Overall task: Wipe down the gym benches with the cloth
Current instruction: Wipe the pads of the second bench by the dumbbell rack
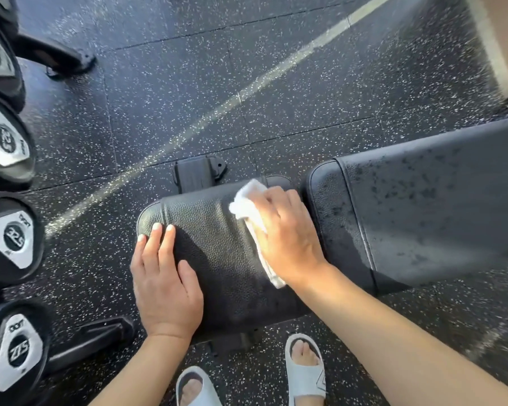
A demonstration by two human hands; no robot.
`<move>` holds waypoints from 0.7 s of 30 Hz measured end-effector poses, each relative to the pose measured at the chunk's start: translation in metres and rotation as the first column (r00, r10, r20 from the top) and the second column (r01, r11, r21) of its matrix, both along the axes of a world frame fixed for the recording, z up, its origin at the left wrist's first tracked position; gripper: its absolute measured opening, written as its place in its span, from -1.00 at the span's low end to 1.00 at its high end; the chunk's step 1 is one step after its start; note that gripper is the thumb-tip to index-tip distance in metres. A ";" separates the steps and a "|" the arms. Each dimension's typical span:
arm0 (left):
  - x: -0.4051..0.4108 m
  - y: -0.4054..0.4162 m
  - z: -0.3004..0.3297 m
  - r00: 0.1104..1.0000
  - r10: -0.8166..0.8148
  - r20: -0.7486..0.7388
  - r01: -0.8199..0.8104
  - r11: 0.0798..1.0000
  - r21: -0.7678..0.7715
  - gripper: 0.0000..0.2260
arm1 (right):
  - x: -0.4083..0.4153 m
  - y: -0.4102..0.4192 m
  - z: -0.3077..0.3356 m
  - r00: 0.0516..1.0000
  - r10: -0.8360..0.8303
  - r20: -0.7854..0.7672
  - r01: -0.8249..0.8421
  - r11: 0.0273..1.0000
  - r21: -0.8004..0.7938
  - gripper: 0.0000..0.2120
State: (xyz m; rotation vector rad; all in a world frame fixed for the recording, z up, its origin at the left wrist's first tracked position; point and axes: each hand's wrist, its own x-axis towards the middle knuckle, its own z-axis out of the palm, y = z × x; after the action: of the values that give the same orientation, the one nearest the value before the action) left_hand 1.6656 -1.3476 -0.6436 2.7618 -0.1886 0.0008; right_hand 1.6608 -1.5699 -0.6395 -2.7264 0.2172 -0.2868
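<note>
Our left grip lies flat and empty on the worktop; our right grip presses the cloth under flat fingers. We should overlap strokes toward the spotted back pad.

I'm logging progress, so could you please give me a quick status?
Left hand flat on seat pad. Right hand presses cloth onto it. Back pad speckled with dark spots. Nothing blocking the pads.

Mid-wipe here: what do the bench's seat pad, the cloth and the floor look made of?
Seat pad: probably black vinyl or faux leather; pebbled grain, slight sheen, raised seams.
Cloth: white, soft fabric, perhaps terry; it bunches and folds under the right hand.
Floor: likely rubber tiles; matte black, white flecks, visible joints.
</note>
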 end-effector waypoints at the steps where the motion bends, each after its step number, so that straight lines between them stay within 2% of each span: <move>1: 0.000 0.000 0.000 1.000 0.003 0.002 -0.003 1.000 0.002 -0.48 | -0.024 -0.001 0.001 1.000 0.004 0.001 -0.004 1.000 0.022 -0.70; 4: 0.001 -0.001 0.000 1.000 0.002 -0.001 -0.002 1.000 0.004 -0.48 | -0.091 0.004 0.005 1.000 0.006 0.011 -0.006 1.000 -0.004 -0.75; 7: 0.000 0.000 -0.001 1.000 0.007 0.002 -0.007 1.000 0.006 -0.48 | -0.098 0.005 0.003 0.999 0.006 0.046 -0.006 1.000 0.001 -0.75; 11: 0.000 -0.001 -0.002 1.000 0.013 0.018 -0.013 1.000 -0.001 -0.48 | -0.014 -0.011 -0.007 0.996 -0.072 0.062 0.068 0.996 0.060 -0.71; 14: 0.000 0.000 -0.002 0.999 0.003 0.036 -0.003 1.000 0.002 -0.48 | 0.064 -0.024 -0.009 0.985 -0.169 0.018 0.168 0.985 0.021 -0.76; 16: 0.000 0.000 -0.002 0.999 -0.001 0.038 0.001 1.000 0.002 -0.48 | 0.084 -0.024 -0.007 0.984 -0.178 -0.014 0.178 0.984 -0.023 -0.77; 18: 0.000 0.000 -0.001 0.999 0.005 0.038 -0.005 1.000 0.003 -0.48 | 0.071 -0.017 -0.005 0.990 -0.144 0.012 0.144 0.989 -0.036 -0.79; 21: 0.000 -0.001 0.001 1.000 0.006 0.026 -0.007 1.000 0.003 -0.48 | -0.001 0.020 -0.001 0.998 -0.013 0.056 0.013 1.000 -0.005 -0.75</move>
State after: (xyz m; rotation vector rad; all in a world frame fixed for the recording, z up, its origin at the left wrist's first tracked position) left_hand 1.6659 -1.3484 -0.6429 2.7663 -0.1866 0.0379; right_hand 1.6602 -1.5504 -0.6410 -2.7188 0.2193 -0.3679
